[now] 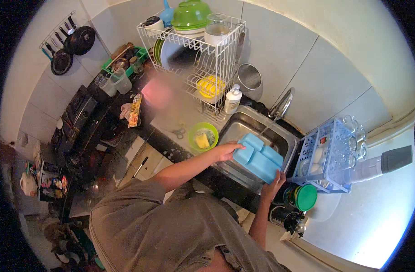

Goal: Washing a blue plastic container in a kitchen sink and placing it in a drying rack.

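Note:
Both hands hold a light-blue compartment tray [262, 163] above a stainless steel sink [233, 127]. Its raised compartment backs face up. My left hand [228, 152] grips the tray's left end, while my right hand [274, 186] has the near right corner. Behind the tray, a thin stream of water falls from the chrome tap [285, 103]. Left of the sink is a green bowl [194, 144] with a yellow sponge [202, 140] and suds inside. Much of the basin's floor is hidden under the tray.
A white wire dish rack [216, 61] holds plates and bowls behind the sink's left side. Next to it stands a white pump bottle [233, 99]. Scissors [179, 132] lie on the counter. Right of the sink are a lilac basket rack [321, 156] with glasses and a green-lidded container [306, 198].

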Demonstrator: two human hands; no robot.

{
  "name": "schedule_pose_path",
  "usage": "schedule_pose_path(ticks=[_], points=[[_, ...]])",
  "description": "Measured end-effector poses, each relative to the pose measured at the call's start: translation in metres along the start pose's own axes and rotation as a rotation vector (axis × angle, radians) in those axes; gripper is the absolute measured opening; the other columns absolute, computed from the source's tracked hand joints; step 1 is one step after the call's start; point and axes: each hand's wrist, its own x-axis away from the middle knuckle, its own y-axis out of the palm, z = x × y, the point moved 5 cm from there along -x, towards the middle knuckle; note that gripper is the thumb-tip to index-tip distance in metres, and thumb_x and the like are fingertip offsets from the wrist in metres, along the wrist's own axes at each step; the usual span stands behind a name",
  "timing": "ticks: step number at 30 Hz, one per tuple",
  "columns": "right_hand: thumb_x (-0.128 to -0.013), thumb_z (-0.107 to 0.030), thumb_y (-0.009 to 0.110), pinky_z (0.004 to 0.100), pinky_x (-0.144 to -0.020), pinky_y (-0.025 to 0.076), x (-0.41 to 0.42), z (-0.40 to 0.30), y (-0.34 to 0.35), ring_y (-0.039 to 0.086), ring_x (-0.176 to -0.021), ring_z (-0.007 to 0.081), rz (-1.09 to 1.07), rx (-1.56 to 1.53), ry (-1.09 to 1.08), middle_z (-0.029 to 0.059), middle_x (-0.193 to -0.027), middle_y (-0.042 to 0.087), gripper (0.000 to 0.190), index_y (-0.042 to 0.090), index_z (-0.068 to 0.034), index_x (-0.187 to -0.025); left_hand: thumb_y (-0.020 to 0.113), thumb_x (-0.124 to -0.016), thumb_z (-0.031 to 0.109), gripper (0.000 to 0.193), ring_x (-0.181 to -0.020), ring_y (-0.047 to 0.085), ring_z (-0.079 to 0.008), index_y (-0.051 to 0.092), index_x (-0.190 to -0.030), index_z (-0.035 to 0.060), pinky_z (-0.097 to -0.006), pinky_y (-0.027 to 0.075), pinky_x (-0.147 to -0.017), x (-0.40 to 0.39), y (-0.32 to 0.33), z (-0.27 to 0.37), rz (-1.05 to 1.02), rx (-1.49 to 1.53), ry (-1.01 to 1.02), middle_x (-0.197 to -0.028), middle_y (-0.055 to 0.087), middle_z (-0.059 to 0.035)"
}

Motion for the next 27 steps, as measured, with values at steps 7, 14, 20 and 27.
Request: schedule_pose_path(ticks=[7,14,20,27], points=[[-0.069,0.011,0.056,0.049,-0.095,0.044,-0.003,-0.041,-0.009,0.052,-0.111,0.0413,0.17,0.052,-0.1,0.0212,-0.119,0.051,0.053,0.054,-0.004,-0.119,0.057,-0.094,0.05,0.066,-0.108,0.061,-0.0251,0.04,-0.137,0.0017,-0.0394,0.055,-0.087,0.048,0.009,0.037,-0.024,-0.661,0.215,-0.126,0.056,-0.0125],[-0.077,0.003,0.052,0.0457,-0.084,0.047,-0.085,-0.142,-0.058,0.06,-0.095,0.039,0.176,-0.024,-0.184,0.0215,-0.101,0.061,0.037,0.057,0.002,-0.113,0.03,-0.096,0.067,0.076,-0.088,0.063,-0.0215,0.043,-0.136,0.0045,-0.0327,0.051,-0.07,0.071,-0.04,0.085,0.018,-0.464,0.138,-0.12,0.059,-0.0105],[-0.085,0.002,0.05,0.0328,-0.062,0.051,-0.169,-0.212,-0.1,0.063,-0.081,0.0219,0.42,0.041,-0.198,0.0156,-0.102,0.062,0.035,0.057,0.002,-0.12,0.035,-0.1,0.057,0.061,-0.087,0.062,-0.0164,0.051,-0.13,0.0062,-0.0296,0.048,-0.073,0.096,-0.119,0.132,0.079,-0.498,0.299,-0.115,0.061,-0.0069],[-0.096,-0.009,0.052,0.0269,-0.05,0.051,-0.268,-0.414,-0.067,0.061,-0.067,0.0165,0.393,-0.356,-0.257,0.0102,-0.094,0.062,0.022,0.058,0.003,-0.113,0.045,-0.099,0.051,0.054,-0.084,0.063,-0.0156,0.053,-0.126,0.0052,-0.0281,0.048,-0.072,0.136,-0.197,0.148,0.136,-0.464,0.33,-0.116,0.06,-0.0059]])
